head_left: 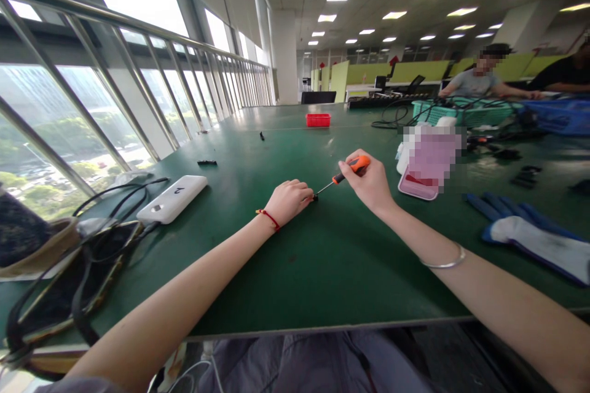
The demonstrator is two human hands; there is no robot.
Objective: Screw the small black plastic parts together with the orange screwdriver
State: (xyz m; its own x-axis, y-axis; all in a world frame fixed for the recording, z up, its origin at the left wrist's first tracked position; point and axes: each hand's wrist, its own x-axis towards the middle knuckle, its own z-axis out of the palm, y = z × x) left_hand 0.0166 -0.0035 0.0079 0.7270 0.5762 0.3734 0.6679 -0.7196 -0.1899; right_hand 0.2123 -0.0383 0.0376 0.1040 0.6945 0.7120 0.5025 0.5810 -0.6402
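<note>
My right hand is closed round a small screwdriver with an orange and black handle. Its thin shaft slants down to the left. The tip meets a tiny black part at the fingertips of my left hand. That hand is curled shut on the part and rests on the green table. The part is mostly hidden by my fingers. A red string circles my left wrist and a silver bangle sits on my right forearm.
A white power bank with black cables lies at the left. Blue and white gloves lie at the right. A pink object, a red tray, teal and blue baskets and two seated people lie farther back.
</note>
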